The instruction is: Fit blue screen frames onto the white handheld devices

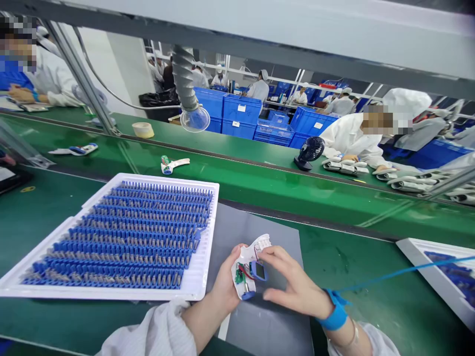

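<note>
Housing half: the white plastic housing half (pixel 245 256) is held over the grey mat (pixel 276 321) on the bench (pixel 349 306), right of the white tray (pixel 214 212) of blue-and-metal parts (pixel 126 237).
Left hand: the left hand (pixel 225 281) is closed around the housing's near side, gripping it.
Right hand: the right hand (pixel 287 282) is spread, thumb apart from the fingers; fingertips at the housing's upper end, contact unclear.
Display and wiring: the blue-framed display (pixel 259 270) sits at the housing's edge, beside a green circuit board (pixel 239 273) and red wires (pixel 245 272).
Handling: probably light and stiff, with a smooth shell; the wires look easily strained.
Hold: best by the shell's outer edges, with the display supported by its frame.
</note>
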Demonstrator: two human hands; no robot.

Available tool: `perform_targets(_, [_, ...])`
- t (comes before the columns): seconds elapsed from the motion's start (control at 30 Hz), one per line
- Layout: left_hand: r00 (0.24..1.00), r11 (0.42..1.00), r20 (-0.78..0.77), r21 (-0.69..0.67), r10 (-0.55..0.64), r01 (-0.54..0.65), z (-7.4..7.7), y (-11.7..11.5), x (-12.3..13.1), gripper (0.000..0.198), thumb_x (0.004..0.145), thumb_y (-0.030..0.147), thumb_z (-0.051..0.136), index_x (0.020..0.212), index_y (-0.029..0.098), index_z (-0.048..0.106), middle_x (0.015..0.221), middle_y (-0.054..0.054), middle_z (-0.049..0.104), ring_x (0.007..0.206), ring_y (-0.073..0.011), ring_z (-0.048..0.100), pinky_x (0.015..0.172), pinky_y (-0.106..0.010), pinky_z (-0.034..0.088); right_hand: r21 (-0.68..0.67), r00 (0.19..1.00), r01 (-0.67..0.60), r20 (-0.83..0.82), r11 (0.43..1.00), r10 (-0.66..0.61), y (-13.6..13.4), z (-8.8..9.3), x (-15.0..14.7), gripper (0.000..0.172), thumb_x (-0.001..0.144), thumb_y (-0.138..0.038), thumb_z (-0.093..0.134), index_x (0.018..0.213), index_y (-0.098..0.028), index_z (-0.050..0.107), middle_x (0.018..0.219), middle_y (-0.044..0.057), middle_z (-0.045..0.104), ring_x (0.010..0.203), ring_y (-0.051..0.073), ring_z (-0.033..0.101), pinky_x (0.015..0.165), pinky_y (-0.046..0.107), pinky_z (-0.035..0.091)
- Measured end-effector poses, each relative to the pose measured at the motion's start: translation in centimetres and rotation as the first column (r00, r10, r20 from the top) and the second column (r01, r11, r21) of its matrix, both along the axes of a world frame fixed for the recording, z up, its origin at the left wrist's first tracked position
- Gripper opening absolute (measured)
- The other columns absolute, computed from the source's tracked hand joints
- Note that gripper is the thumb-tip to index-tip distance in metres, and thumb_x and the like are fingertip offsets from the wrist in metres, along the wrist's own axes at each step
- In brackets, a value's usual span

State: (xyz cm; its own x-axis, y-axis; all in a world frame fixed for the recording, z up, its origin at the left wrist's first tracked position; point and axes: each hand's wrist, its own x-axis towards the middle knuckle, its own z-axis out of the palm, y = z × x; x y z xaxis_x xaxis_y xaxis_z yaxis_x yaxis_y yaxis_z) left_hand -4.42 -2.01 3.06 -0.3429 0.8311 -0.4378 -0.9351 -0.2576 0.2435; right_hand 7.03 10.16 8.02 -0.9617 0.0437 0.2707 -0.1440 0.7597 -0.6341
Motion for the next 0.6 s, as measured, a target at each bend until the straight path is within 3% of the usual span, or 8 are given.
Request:
perform_targets(0.07, [0.999, 0.999, -0.035, 0.007, 0.032, -0.031, -0.1, 0.0, 0.1, 0.023, 0.073, 0.030, 0.064, 0.088, 0.019, 0.051, 0.076, 0.002, 0.062, 0.072, -0.0125, 0.061, 0.070, -0.023, 0.047, 0.019, 0.999, 0.039, -0.020, 0.999, -0.039, -0.9, -0.5, -0.2, 0.036, 0.086, -0.034, 0.057, 0.118, -0.021, 0.050, 0.108, 0.010, 0.052, 0.099, 0.022, 0.052, 0.083, 0.035, 0.048])
perform_targets(0.17, [0.974, 1.000, -0.227, -0.011, 0.017, -0.020, -0.1, -0.2, 0.3, 0.031, 0.071, 0.039, 0.067, 0.088, 0.020, 0.050, 0.075, 0.003, 0.059, 0.070, -0.0109, 0.059, 0.065, -0.021, 0.045, 0.063, 0.999, 0.050, -0.013, 0.997, -0.050, -1.1, -0.5, -0.2, 0.029, 0.087, -0.027, 0.056, 0.114, -0.021, 0.050, 0.107, 0.010, 0.055, 0.098, 0.021, 0.053, 0.084, 0.036, 0.048])
perform_targets(0.33, [0.856, 0.982, -0.481, -0.070, -0.189, 0.178, -0.3, -0.9, 0.8, 0.050, 0.067, 0.058, 0.064, 0.095, 0.020, 0.049, 0.073, 0.003, 0.056, 0.057, -0.0074, 0.052, 0.050, -0.017, 0.042, 0.143, 0.999, -0.017, 0.033, 0.990, 0.012, -0.3, 0.4, 0.2, 0.032, 0.088, -0.018, 0.049, 0.119, -0.020, 0.043, 0.112, 0.011, 0.052, 0.104, 0.022, 0.049, 0.088, 0.039, 0.045])
perform_targets(0.47, [0.815, 0.917, -0.459, 0.005, -0.353, 0.400, -0.8, -1.1, 1.1, 0.067, 0.056, 0.058, 0.073, 0.102, 0.015, 0.052, 0.069, 0.000, 0.059, 0.059, -0.0097, 0.057, 0.046, -0.015, 0.043, 0.116, 0.994, -0.084, 0.076, 0.990, 0.075, -0.5, 1.3, 0.4, 0.036, 0.087, -0.014, 0.047, 0.122, -0.020, 0.042, 0.111, 0.011, 0.051, 0.100, 0.019, 0.051, 0.084, 0.033, 0.048])
perform_targets(0.6, [0.841, 0.860, -0.342, 0.146, -0.420, 0.489, -1.1, -1.3, 1.1, 0.074, 0.054, 0.053, 0.077, 0.111, 0.013, 0.051, 0.062, -0.002, 0.062, 0.054, -0.0118, 0.059, 0.044, -0.017, 0.046, 0.073, 0.992, -0.120, 0.042, 0.990, 0.117, -0.9, 2.0, 0.4, 0.036, 0.089, -0.017, 0.047, 0.124, -0.022, 0.040, 0.111, 0.011, 0.052, 0.100, 0.018, 0.053, 0.083, 0.030, 0.049])
